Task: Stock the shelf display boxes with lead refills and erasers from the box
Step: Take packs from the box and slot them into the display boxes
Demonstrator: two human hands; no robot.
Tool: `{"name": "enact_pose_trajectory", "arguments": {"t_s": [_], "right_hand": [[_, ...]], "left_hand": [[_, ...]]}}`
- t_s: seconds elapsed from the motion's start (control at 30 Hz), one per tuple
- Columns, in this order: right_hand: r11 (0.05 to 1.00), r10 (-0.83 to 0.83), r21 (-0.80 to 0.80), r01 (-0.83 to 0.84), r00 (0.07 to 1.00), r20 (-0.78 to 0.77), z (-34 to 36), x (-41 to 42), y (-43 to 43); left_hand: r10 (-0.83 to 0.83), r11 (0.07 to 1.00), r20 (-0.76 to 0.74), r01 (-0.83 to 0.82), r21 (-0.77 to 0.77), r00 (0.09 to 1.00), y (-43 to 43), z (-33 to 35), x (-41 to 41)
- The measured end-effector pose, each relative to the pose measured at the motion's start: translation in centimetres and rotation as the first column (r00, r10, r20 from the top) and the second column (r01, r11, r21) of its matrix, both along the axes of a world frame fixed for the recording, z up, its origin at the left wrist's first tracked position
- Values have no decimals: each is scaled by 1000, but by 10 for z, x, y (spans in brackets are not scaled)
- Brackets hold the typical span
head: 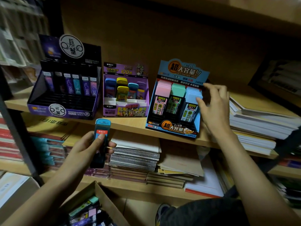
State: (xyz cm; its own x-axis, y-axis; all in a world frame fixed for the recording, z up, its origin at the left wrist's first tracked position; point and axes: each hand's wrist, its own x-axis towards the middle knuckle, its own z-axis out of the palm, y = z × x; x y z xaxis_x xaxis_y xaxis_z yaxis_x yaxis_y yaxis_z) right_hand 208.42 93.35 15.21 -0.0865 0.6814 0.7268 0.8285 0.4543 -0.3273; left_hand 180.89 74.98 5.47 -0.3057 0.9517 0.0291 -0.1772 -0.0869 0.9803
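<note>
Gripping a refill (pixel 102 126) in my left hand (pixel 88 149), I have my thumb laid across its red label and my fingers curled round the dark body. It is a slim, dark case with a bright blue cap, held upright below the shelf (pixel 130 123) edge, in front of the purple box (pixel 125 110).

My right hand (pixel 215 108) is loose and spread, holding nothing. Its thumb touches the pale-blue packs (pixel 193 95) in the right-hand column of the blue box (pixel 172 126), and the fingers are raised beside the box's back card. That box holds three columns, capped pink, green and pale blue.

The purple box holds a few cases with blue, yellow and purple caps, and its front slots are bare. On the left, the black box (pixel 65 110) has one row of dark cases at the back.

All three boxes stand side by side on a tan wooden shelf. Paper (pixel 257 126) is stacked to their right. Spiral notebooks (pixel 135 157) lie on the shelf below. A carton (pixel 104 198) with more refills sits low by my left arm. The room is dim.
</note>
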Motion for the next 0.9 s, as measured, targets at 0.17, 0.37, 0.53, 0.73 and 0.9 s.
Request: {"name": "enact_pose_trajectory", "arguments": {"t_s": [0.17,0.37,0.53,0.73,0.9], "right_hand": [[808,433,-271,-523,839,-328,5,-72,-63],[426,562,-459,-779,626,-540,-25,-156,-111],[365,579,-427,-827,561,-591,-13,-182,-111],[550,614,-317,-773,631,-473,28,-201,-80],[779,543,-157,-607,779,-313,49,-181,-30]], "left_hand": [[5,999,-16,-5,46,1000,-1,7,5],[23,994,-25,-20,108,999,-5,14,1],[116,983,-172,-88,164,978,-12,22,-16],[362,930,-727,-275,243,583,-9,31,-75],[356,915,-853,-326,237,381,10,26,-98]]}}
